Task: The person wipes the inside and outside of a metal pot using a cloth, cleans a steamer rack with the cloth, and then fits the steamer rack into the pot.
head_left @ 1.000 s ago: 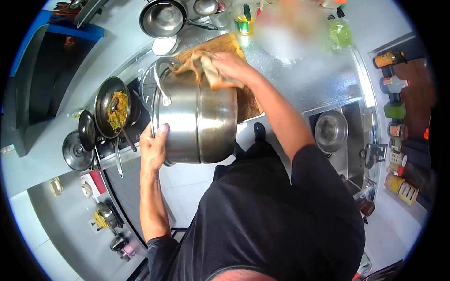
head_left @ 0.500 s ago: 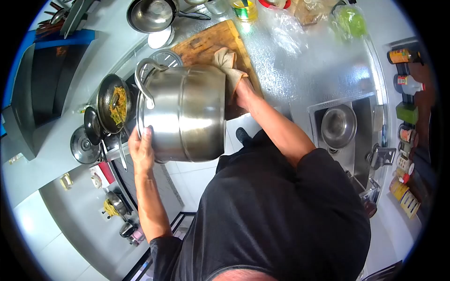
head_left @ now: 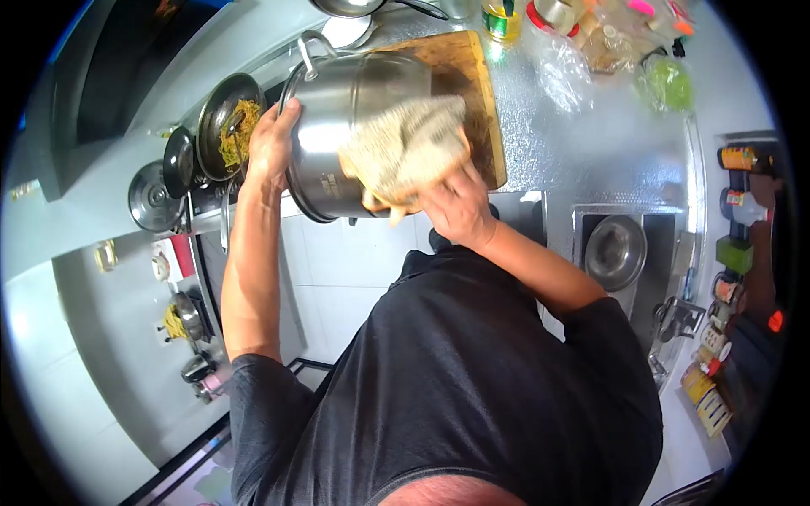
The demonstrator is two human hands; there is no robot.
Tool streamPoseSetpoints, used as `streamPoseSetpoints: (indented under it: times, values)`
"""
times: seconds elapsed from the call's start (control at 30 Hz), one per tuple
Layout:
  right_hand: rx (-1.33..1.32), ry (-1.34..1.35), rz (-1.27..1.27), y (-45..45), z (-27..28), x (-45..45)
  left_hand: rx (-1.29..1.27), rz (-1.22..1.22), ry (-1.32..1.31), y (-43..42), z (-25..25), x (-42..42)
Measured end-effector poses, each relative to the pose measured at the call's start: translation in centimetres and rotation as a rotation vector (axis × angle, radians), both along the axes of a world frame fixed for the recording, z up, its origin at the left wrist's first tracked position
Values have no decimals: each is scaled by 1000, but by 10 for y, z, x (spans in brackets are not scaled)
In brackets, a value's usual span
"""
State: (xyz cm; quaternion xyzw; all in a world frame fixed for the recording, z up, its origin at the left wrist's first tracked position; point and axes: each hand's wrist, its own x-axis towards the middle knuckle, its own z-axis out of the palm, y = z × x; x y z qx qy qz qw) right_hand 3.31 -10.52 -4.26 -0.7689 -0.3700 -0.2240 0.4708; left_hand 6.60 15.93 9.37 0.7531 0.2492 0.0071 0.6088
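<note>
A large steel stockpot [head_left: 325, 139] is tipped on its side, its rim facing left and its base over a wooden cutting board [head_left: 492, 126]. My left hand [head_left: 272, 145] is closed on the pot's rim, thumb on the outer wall. A loop handle [head_left: 310, 52] sticks up at the far side. With my right hand [head_left: 460, 202] I hold a tan cloth [head_left: 405, 148] spread against the pot's side. The cloth is slightly blurred, and part of my right fingers is behind it. The inside of the pot is hidden from view.
Left of the pot stands a wok [head_left: 211, 126] with noodles, beside a small pan [head_left: 179, 160] and a glass lid [head_left: 153, 198]. A steel bowl [head_left: 616, 253] sits in the sink at right. Plastic bags [head_left: 564, 76] lie on the back counter.
My right hand has brought the cloth from the pot's base onto its near side. The pot appears higher in view and turned slightly; my left hand keeps its hold on the rim.
</note>
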Motion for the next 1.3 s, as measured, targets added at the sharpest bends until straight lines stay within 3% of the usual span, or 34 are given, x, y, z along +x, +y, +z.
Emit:
streamPoseSetpoints:
  times: [0.17,0.27,0.33,0.4,0.53,0.6,0.67,0.73,0.8,0.93,1.07,1.17,1.23,1.3]
  values:
    - [-87,-225,44,0,3,-16,-114,-19,-33,7,-8,6]
    - [-195,-309,7,9,46,8,-178,-71,-35,25,-25,14]
    - [-256,-185,-46,30,82,36,-281,-112,-83,31,-36,20]
    - [-148,-51,-84,62,98,60,-317,-45,-136,19,-28,17]
    - [-366,-236,-169,102,122,60,-376,69,-70,11,-13,13]
    - [-414,-281,-33,108,121,38,-252,79,-70,8,-6,11]
    - [-451,-303,9,103,121,12,-286,13,-4,17,-16,14]
    - [-465,-489,170,91,96,-1,-271,-40,-76,22,-31,18]
    - [-662,-603,415,73,70,-14,-276,-70,-113,23,-35,15]
    - [-913,-547,548,50,71,-14,-292,-129,-136,21,-23,14]
    - [-728,-666,418,64,114,15,-321,-115,-180,17,-23,13]
    - [-695,-507,224,77,128,46,-456,-33,-157,17,-26,15]
    - [-434,-65,-106,86,118,60,-408,-193,-198,23,-43,29]
    - [-435,-226,-111,103,110,43,-372,-148,-198,23,-51,38]
